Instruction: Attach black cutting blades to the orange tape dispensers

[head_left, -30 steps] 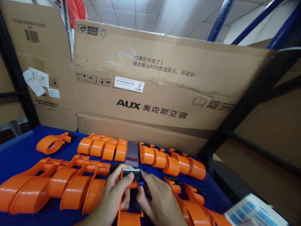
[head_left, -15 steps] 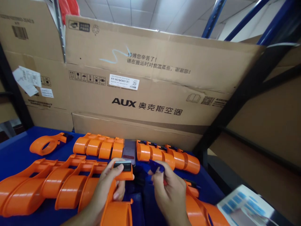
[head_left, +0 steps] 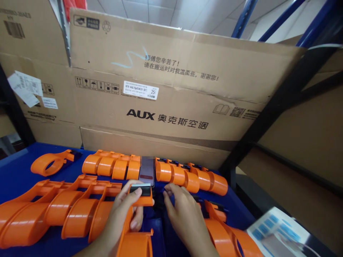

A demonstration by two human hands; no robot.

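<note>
- Dispenser [head_left: 142, 201] near centre, clamped in left hand [head_left: 128, 202], apart from curled right hand [head_left: 183, 208]; cannot tell its contents.
- Keep thumb [head_left: 137, 191] on black strip [head_left: 146, 191], clear of teeth [head_left: 140, 185].

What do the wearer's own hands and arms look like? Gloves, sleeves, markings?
Left hand and right hand are both bare: no gloves. No rings, watch or bracelets show, nor any cables or clear markings, though some fingers are partly hidden. The forearms are bare too, up to the frame edge; no sleeves in view.
</note>
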